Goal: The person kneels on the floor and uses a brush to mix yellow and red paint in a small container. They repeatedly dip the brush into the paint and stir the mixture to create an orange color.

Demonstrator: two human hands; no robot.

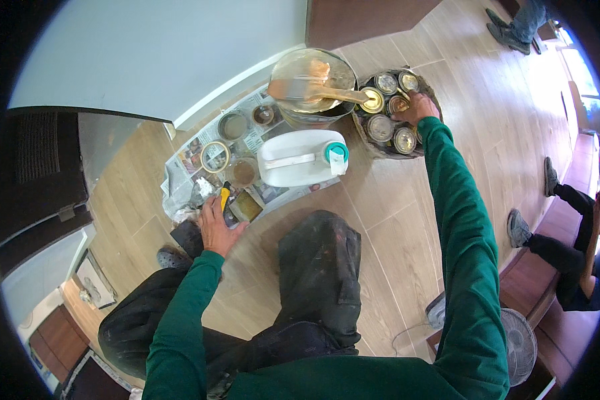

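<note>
My left hand [218, 227] is over the lower left part of the newspaper [283, 195], fingers stretched out and thumb apart. Right beside its fingers is a yellow-and-black utility knife [225, 195]; no firm grip on it shows. My right arm reaches far forward to a box [380, 153] packed with several small round cans. There my right hand [421, 109] spans a can with a coppery top [398, 105], thumb and fingers on either side of it. Another can [372, 102] has a gold-coloured lid.
A wide brush [313, 90] rests across a large bucket [293, 121]. On the newspaper stand a white jug [290, 157] with a teal cap, a tape roll [215, 157] and jars [233, 125]. A person's shoes [519, 229] and a fan [517, 343] are at right.
</note>
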